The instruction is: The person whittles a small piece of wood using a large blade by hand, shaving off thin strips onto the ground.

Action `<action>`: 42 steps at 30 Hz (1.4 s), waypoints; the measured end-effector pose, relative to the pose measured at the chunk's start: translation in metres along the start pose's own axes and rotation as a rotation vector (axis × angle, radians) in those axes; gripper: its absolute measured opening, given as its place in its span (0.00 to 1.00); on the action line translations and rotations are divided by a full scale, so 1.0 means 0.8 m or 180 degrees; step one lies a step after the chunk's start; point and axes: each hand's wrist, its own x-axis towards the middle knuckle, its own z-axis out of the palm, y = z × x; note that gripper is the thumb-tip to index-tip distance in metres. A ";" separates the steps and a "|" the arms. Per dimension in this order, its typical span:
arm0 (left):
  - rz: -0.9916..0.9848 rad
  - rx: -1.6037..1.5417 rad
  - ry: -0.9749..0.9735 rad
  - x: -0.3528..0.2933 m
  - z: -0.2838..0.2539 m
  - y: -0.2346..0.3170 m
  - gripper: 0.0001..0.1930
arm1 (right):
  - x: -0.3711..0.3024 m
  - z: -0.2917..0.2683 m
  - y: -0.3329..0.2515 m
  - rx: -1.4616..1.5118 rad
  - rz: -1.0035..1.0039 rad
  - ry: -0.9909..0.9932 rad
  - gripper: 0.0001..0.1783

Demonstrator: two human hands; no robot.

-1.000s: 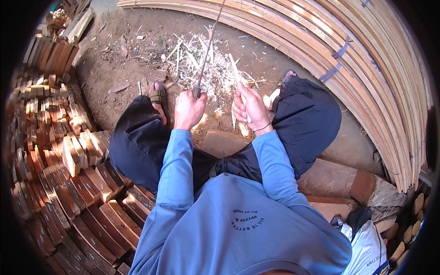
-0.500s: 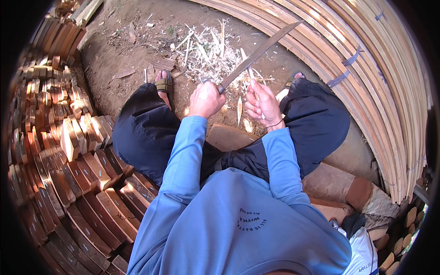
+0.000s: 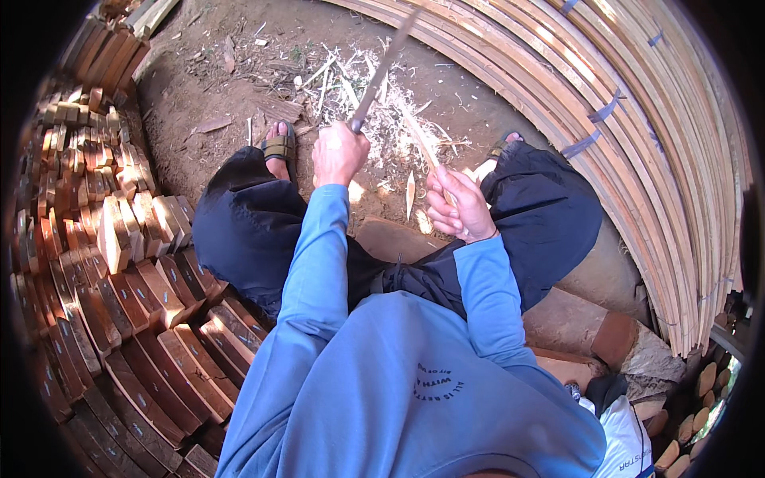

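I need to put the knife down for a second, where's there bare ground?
Bare dirt lies past the sandalled foot, between the stacked wood blocks and the shavings. Ahead of the left hand and right hand shavings litter the ground; bundled slats fill the right.

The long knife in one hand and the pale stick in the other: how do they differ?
The long knife is grey metal with a flat blade; the pale stick is thin, light wood. The knife is gripped by the left hand and points up and away; the stick sits in the right hand, leaning left. The knife looks longer. Both are slender and held above the wood shavings.
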 end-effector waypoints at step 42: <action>0.1018 -0.0116 -0.0566 -0.063 -0.045 0.022 0.16 | 0.025 0.011 -0.012 -0.2002 -0.0981 0.0957 0.19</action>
